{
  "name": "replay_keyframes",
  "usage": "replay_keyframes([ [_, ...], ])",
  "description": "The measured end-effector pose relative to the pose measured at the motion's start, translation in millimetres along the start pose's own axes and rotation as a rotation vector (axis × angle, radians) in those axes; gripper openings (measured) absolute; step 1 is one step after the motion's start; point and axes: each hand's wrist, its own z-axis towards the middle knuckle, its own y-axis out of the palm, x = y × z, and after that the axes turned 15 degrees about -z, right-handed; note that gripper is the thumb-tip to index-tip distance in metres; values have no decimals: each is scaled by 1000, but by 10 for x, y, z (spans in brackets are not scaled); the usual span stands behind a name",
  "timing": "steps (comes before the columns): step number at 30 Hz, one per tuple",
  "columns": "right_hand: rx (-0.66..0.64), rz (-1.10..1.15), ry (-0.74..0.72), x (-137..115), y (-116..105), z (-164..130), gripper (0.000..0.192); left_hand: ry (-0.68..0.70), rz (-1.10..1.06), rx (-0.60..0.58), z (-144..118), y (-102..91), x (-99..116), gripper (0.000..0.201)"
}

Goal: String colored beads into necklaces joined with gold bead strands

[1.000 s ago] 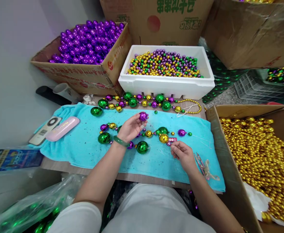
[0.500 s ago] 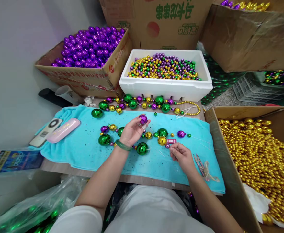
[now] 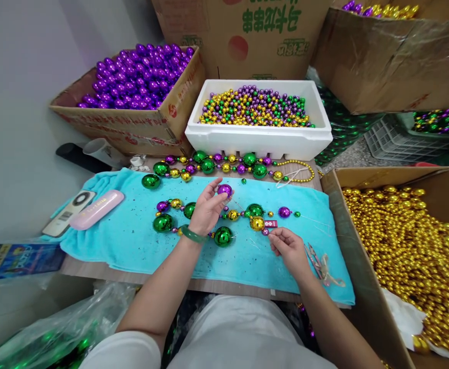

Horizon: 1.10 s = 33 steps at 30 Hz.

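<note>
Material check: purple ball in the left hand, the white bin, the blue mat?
Purple ball, pinched by the left hand: likely plastic with a metallised mirror finish, given its sharp highlights. White bin: looks like expanded foam, with thick matte walls. Blue mat: a cloth towel, soft and rumpled at the edges.

Open towel (image 3: 132, 241) at 7–8 o'clock of the left hand (image 3: 205, 210): bare cloth, clear passage. Strip of towel between the right hand (image 3: 291, 248) and the table's near edge also free. At 12 o'clock, a finished bead strand (image 3: 224, 165) lies across, with the white foam box (image 3: 258, 141) behind it. At 3 o'clock, scissors (image 3: 318, 261), then the carton of gold beads (image 3: 412, 246) wall. At 9 o'clock, pink case (image 3: 97, 209) and remote (image 3: 70, 212).
</note>
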Motion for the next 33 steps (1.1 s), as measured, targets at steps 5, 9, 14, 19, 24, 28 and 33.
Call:
replay_keyframes([
  [5,-10,43,13,17,8,12,27,-32,90,-8,-66,13,-82,51],
  [9,26,31,17,68,-7,32,28,-11,134,-15,-96,4,-96,45],
  [14,50,8,-12,54,-13,48,29,-26,179,-61,-150,33,-120,44],
  [19,-4,60,45,49,12,53,29,-58,136,-45,-203,84,-204,28],
  [24,-190,6,90,234,-49,41,33,-34,295,-38,-219,67,-243,24],
  [28,-105,-308,-39,230,-183,9,25,7,402,-81,-262,157,-171,22],
  [33,101,-302,-220,-160,-183,51,26,-6,450,-208,-301,474,-22,19],
])
